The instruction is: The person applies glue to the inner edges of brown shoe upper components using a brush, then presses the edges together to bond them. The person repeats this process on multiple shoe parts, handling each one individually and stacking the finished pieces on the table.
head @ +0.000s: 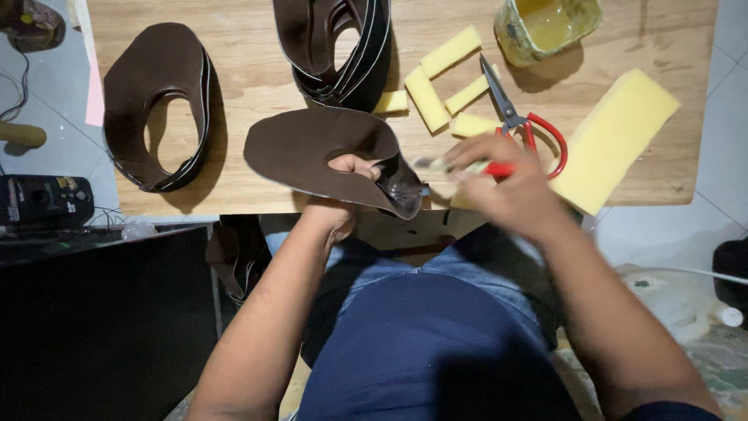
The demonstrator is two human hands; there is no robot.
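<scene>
Brown leather shoe-upper piece [312, 148], flat with an oval opening near its middle, lies at the near edge of a wooden table [249, 78], its right end folded and lifted slightly off the wood. The left hand [349, 175] reaches up from below and grips this piece through the opening, fingers curled closed over the inner edge. The right hand [499, 183], blurred by motion, is closed around a small brush-like tool [436, 164] with a red handle part; its pale tip points at the folded right end of the leather, just beside it. Whether the tip touches the leather cannot be told.

Just behind the right hand lie scissors [514, 117] with red handles, blades pointing away. Around the blades are several small yellow sponge strips [436, 78], and a large yellow sponge block [615, 140] rests to the right. A stained pot of yellowish glue [545, 23] stands at the far edge.

Behind the held piece sits a stack of similar brown uppers [343, 47]. Another stack of brown uppers [156, 101] lies well apart at the left end of the table.
</scene>
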